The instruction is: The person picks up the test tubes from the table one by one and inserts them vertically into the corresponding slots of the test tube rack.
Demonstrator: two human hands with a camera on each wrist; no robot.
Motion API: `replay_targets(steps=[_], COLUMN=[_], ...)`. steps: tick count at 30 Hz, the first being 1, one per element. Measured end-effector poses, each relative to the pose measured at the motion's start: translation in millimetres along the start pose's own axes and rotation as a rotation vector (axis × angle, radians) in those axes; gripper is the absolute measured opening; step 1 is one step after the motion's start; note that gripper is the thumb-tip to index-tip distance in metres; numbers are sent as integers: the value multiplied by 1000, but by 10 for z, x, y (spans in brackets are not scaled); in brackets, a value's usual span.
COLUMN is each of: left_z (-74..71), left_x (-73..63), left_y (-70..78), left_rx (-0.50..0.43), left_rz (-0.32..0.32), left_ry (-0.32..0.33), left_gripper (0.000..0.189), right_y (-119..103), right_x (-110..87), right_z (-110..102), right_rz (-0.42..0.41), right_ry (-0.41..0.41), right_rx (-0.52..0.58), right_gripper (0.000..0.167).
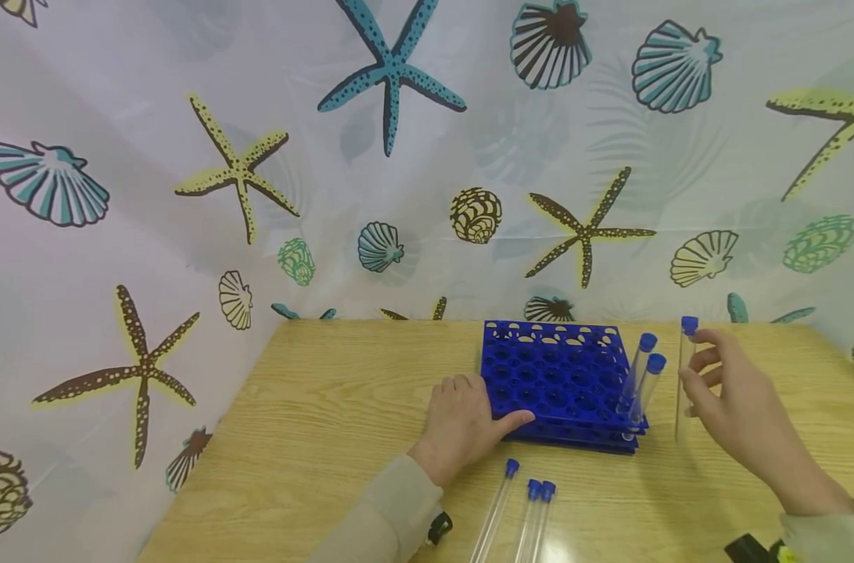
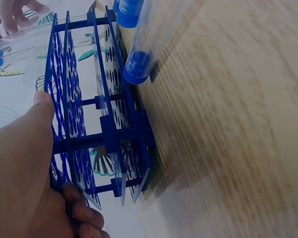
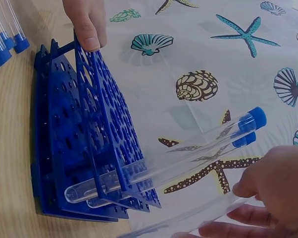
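Note:
My left hand (image 1: 461, 422) grips the left front corner of a blue test tube rack (image 1: 554, 414), thumb over its top edge and fingers curled round its side. At the right end of the rack stand two clear test tubes (image 1: 644, 391) with blue caps, leaning slightly. Just to the right of them, my right hand (image 1: 745, 414) pinches another capped test tube (image 1: 683, 367) near its upper part. That tube is almost upright, its lower end beside the rack. The right wrist view shows the hand's thumb (image 3: 245, 183) and fingers round the glass, with the cap hidden there.
On the wooden table (image 1: 314, 414) in front of the rack lie several loose test tubes (image 1: 495, 504) with blue caps pointing toward it. A white curtain (image 1: 427, 188) printed with shells and starfish hangs behind the table and along its left side.

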State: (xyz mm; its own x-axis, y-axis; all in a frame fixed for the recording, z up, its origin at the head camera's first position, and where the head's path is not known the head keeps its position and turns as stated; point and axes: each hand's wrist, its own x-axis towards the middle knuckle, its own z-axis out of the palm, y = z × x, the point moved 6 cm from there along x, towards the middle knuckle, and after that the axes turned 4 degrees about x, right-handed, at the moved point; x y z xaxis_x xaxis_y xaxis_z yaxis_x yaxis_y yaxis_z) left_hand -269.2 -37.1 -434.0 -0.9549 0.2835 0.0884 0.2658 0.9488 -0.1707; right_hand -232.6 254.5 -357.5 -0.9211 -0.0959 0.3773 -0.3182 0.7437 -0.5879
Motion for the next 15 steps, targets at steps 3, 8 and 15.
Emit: replay_targets(steps=[3, 8, 15], left_z=[-5, -11, -29], left_x=[-1, 2, 1], left_y=[0, 2, 5], left_rx=[2, 8, 26], left_rz=[1, 2, -2], left_ry=[3, 1, 32], left_gripper=[91, 92, 88], right_y=[-31, -59, -155], right_x=[49, 122, 211], right_z=[-38, -59, -56], right_rz=[-41, -71, -150], right_ry=[44, 84, 167], right_rx=[-5, 6, 98], right_gripper=[49, 49, 48])
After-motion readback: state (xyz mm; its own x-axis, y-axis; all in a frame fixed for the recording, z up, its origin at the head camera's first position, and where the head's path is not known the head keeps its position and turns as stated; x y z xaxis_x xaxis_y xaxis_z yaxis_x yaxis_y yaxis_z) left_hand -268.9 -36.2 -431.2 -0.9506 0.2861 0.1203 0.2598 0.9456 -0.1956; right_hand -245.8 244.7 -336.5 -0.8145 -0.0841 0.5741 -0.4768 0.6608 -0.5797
